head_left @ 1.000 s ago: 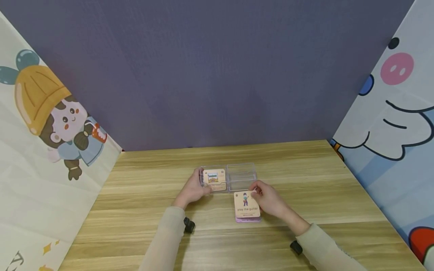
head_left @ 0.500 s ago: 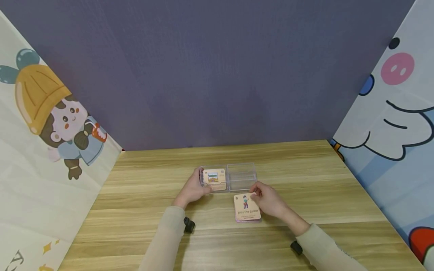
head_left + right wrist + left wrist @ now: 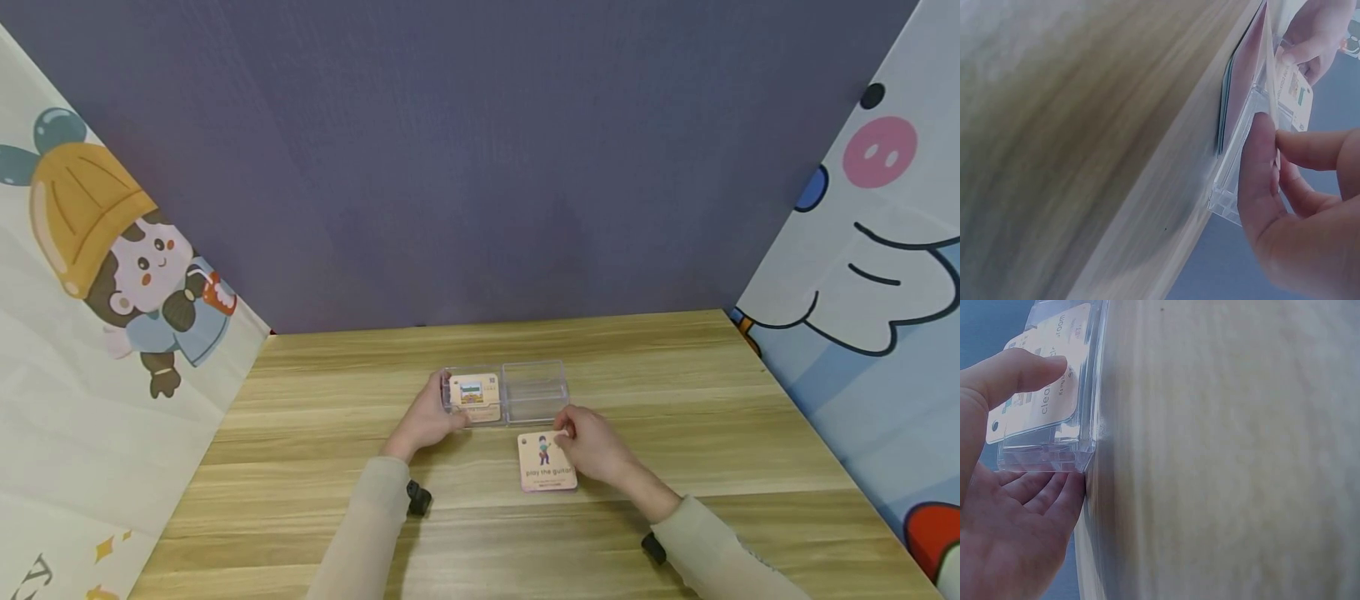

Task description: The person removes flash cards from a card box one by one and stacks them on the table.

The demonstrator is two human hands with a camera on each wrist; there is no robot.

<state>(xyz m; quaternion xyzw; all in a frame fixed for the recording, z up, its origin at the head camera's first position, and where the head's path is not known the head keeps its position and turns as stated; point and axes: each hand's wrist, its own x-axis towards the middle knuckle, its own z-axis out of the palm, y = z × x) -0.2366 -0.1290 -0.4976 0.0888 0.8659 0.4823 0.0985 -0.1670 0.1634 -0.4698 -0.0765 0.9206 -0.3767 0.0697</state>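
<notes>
Right hand (image 3: 596, 446): thumb and fingers pinch the far right corner of one square cream card (image 3: 542, 477) with rounded corners; this corner grip probably serves to tilt it off the pink-topped, green-edged card pile (image 3: 1247, 65) beneath, count indeterminable.

Left hand (image 3: 426, 421): thumb and fingers curl about the left end of one clear plastic two-section box (image 3: 534, 408), likely steadying it.

Left section: at least one cream picture card (image 3: 474, 392).

One wood-grain tabletop (image 3: 480, 542) carries the box, far, and pile, near.
</notes>
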